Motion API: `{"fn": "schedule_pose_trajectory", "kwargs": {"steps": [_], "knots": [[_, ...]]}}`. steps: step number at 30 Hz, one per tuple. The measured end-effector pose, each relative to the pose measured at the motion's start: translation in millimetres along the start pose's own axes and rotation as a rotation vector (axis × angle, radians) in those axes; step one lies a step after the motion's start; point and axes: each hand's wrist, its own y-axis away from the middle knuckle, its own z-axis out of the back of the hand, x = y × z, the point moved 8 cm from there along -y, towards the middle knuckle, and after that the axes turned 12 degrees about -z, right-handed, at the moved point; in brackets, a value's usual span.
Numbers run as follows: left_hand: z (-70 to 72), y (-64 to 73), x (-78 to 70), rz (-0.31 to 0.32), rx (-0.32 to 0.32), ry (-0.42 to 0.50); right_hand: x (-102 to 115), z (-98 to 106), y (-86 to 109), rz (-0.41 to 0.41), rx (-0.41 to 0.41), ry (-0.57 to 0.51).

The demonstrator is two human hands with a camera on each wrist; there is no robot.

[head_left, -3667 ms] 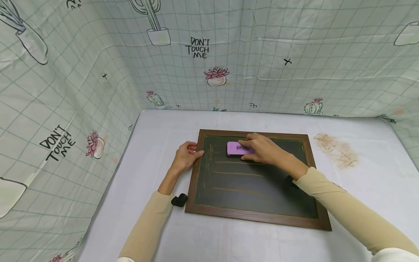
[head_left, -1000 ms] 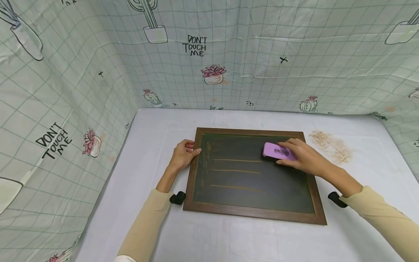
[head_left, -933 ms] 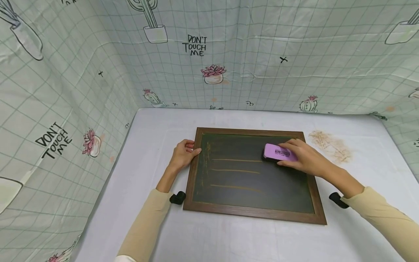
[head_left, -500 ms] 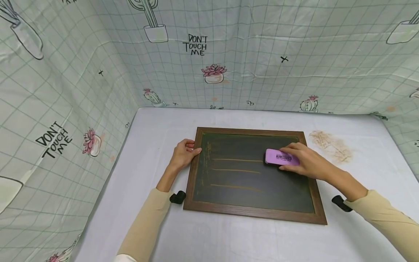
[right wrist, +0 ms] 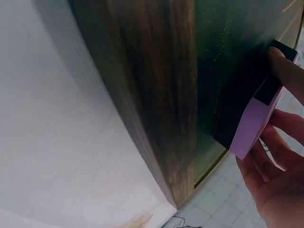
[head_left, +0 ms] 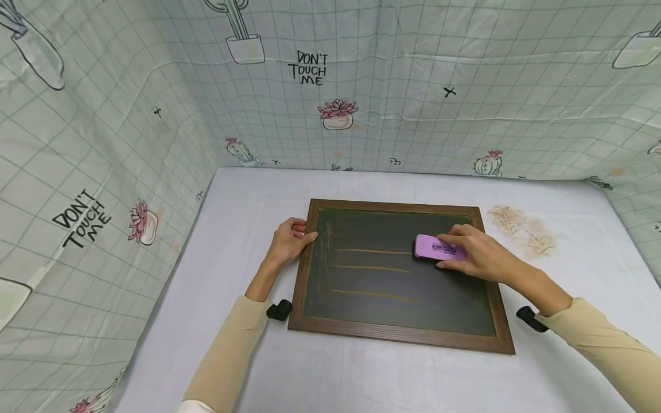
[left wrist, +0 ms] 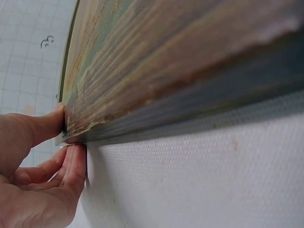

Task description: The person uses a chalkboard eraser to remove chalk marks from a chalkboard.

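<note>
A chalkboard [head_left: 382, 312] in a brown wooden frame lies on the white table. Several orange-yellow chalk lines cross its left half, and smudges run down its left side. My left hand [head_left: 287, 243] pinches the frame's left edge, thumb on top and fingers under the rim, as the left wrist view shows at the frame [left wrist: 156, 52]. In my right hand [head_left: 480, 252] is a purple board eraser [head_left: 436, 247] with a black base, gripped between thumb and fingers over the right half of the board. From the right wrist camera, the eraser [right wrist: 251, 121] appears against the dark board surface.
Brown dusty smears [head_left: 523, 229] mark the table right of the board. A patterned cloth [head_left: 392, 86] with cactus drawings hangs behind and at the sides. Black wrist cameras show at the left wrist [head_left: 279, 310] and right wrist [head_left: 532, 319].
The right hand has carried the eraser from the upper middle to the right half of the board, then slightly lower and back a little left. The left hand keeps its hold on the frame.
</note>
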Motion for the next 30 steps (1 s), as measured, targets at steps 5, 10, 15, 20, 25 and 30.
{"fn": "schedule_pose_trajectory", "kwargs": {"steps": [5, 10, 15, 20, 25, 30], "knots": [[-0.5, 0.2, -0.1, 0.003, 0.002, 0.003, 3.7, -2.1, -4.3, 0.007, 0.005, 0.001], [-1.0, 0.3, 0.1, -0.002, 0.0, 0.005, 6.6, -5.8, -9.0, 0.005, 0.016, 0.015], [-0.9, 0.6, 0.5, -0.001, -0.003, 0.005, 10.6, -9.5, -14.3, 0.005, 0.029, 0.012], [-0.1, 0.7, 0.3, -0.006, -0.007, 0.006, 16.0, -11.6, -19.2, 0.018, 0.024, 0.003], [0.3, 0.7, -1.3, -0.01, -0.006, 0.005, 19.5, -15.3, -24.0, 0.01, 0.04, 0.005], [0.6, 0.6, -1.0, -0.005, -0.005, 0.005, 23.3, -18.9, -28.7, 0.022, 0.045, 0.001]]}}
